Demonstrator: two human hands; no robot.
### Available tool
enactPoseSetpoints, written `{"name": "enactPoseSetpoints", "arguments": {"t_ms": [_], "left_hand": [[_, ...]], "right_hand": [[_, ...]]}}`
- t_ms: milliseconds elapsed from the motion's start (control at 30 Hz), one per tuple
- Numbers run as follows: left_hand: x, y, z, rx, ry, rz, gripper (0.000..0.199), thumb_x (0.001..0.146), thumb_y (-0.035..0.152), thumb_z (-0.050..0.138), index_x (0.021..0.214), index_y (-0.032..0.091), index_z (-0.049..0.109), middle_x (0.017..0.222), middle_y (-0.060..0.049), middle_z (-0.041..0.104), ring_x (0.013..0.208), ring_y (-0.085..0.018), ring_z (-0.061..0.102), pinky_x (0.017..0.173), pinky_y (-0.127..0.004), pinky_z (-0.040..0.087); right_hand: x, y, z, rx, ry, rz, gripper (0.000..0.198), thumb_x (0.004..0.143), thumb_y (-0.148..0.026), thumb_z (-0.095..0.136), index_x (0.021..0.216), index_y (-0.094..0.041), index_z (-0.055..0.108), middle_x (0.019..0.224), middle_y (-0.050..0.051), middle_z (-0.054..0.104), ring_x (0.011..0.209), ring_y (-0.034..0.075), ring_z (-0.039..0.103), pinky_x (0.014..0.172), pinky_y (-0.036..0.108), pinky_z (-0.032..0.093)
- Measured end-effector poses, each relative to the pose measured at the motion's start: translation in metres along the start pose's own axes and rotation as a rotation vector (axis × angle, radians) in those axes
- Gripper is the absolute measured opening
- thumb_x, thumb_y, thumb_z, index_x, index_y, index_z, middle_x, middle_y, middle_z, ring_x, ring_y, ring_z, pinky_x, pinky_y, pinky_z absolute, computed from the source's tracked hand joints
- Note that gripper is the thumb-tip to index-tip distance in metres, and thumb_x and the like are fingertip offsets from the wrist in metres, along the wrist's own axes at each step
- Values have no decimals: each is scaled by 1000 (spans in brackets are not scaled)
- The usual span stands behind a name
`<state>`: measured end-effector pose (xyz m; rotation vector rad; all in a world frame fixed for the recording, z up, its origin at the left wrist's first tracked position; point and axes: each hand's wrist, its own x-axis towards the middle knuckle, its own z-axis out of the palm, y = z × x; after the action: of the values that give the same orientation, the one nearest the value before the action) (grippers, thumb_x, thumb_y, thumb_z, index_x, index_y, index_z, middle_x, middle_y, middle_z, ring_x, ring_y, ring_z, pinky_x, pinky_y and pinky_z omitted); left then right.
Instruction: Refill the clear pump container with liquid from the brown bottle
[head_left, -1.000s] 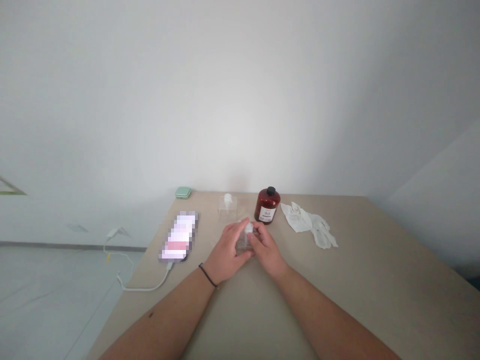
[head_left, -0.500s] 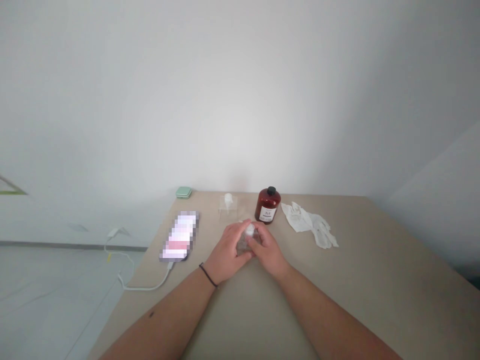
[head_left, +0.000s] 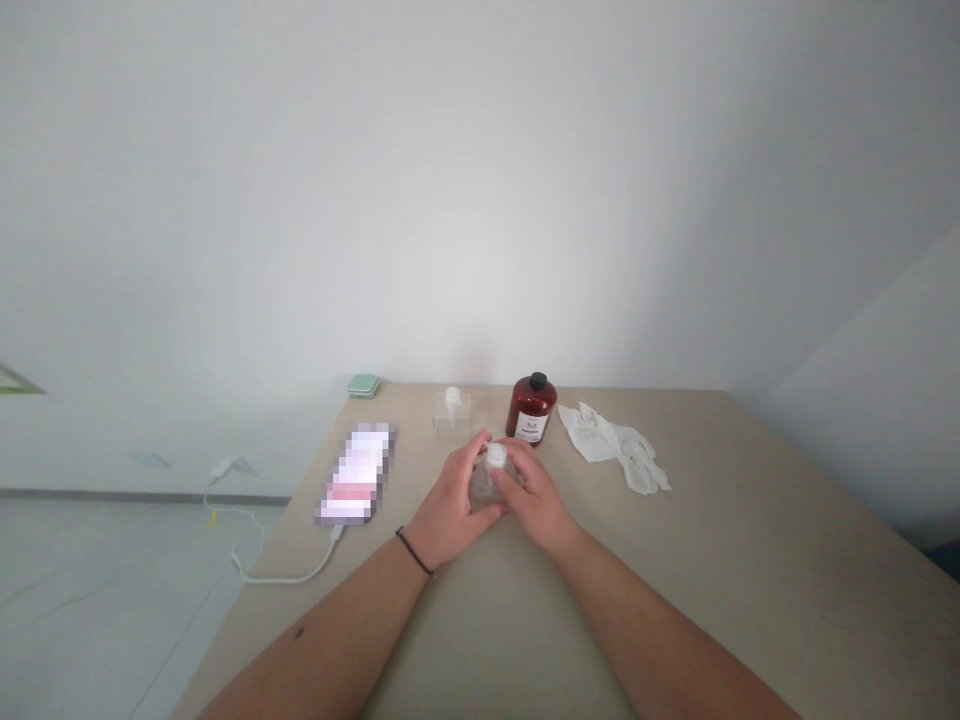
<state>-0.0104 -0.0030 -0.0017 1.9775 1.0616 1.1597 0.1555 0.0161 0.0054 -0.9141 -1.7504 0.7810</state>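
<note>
Wall (head_left: 472,220) brightest ctr., dimmer R; phone scrn (head_left: 356,472) pixelated, fine detail prob. soft.

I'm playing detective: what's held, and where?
A squat, clear, white-topped bottle: left hand on one side, right hand on the other, thumb by the top.

On the table (head_left: 480,640), a first bottle (head_left: 482,490) sits between the left hand (head_left: 444,512) and the right hand (head_left: 538,502). Behind it, a second bottle (head_left: 452,422) stands slightly left and a third bottle (head_left: 530,410) slightly right, gloves (head_left: 592,437) beyond. Farther left lies a phone (head_left: 356,472), a case (head_left: 364,386) behind it, a cable (head_left: 289,580) before it.
</note>
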Motion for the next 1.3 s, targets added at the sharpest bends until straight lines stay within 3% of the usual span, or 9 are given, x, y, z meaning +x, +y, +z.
{"name": "enactPoseSetpoints", "arguments": {"t_ms": [300,467,733,1033,1300], "left_hand": [[0,-2,0,-20,12,5,91,75,19,75,150,28,24,149,-14,39,137,-31,41,115,-55,35],[0,-3,0,-13,14,16,98,72,19,78,151,30,22,153,-13,35,139,-32,39,115,-54,36],[0,-5,1,-38,33,25,101,71,20,79,152,29,19,153,-13,38,138,-32,42,114,-54,37],[0,-6,0,-18,52,49,99,74,22,79,151,29,17,151,-15,39,137,-33,43,113,-56,37],[-1,-6,0,-30,53,56,97,76,29,78,151,32,16,152,-15,35,135,-33,43,108,-57,40]], "right_hand": [[2,-8,-8,-15,89,-10,22,87,-36,62,106,-24,65,115,9,59,113,26,56,103,45,42],[0,-10,-7,-46,192,-94,21,91,-36,57,108,-25,61,111,7,61,107,24,57,95,42,47],[0,-16,-16,-132,221,-179,19,90,-32,58,108,-25,61,109,7,63,105,24,59,95,43,48],[1,-17,-20,-182,209,-169,20,90,-30,58,109,-24,60,109,7,64,105,23,60,94,40,48],[5,-21,-41,-181,115,-49,20,86,-33,61,103,-23,62,101,5,66,98,24,63,91,39,48]]}}
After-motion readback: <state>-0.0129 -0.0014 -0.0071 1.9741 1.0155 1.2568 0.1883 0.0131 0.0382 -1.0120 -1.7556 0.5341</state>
